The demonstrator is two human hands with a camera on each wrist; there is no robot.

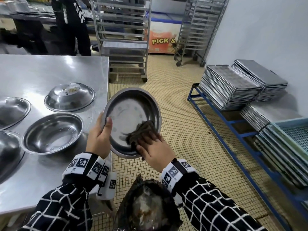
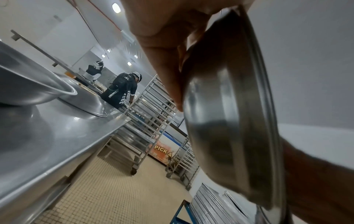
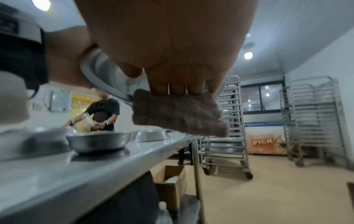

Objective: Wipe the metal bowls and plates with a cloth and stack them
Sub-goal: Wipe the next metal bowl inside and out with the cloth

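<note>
My left hand (image 1: 101,130) grips the left rim of a metal bowl (image 1: 128,114), thumb inside, fingers behind it; the bowl (image 2: 226,115) is tilted up in the air beside the steel table (image 1: 50,70). My right hand (image 1: 153,147) presses a folded grey-brown cloth (image 1: 141,130) against the lower right of the bowl's inside. In the right wrist view the cloth (image 3: 178,113) sits under my fingers (image 3: 178,89). On the table an upright bowl (image 1: 51,134) lies near me, and an upturned, soiled one (image 1: 70,96) farther back. Two more bowls (image 1: 11,110) show at the left edge.
A bin lined with a dark bag (image 1: 146,209) holds scraps below my wrists. Stacked baking trays (image 1: 233,85) rest on a blue frame (image 1: 216,112) at the right. Wheeled racks (image 1: 123,35) and a chest freezer (image 1: 163,39) stand behind. A person (image 1: 71,22) works beyond the table.
</note>
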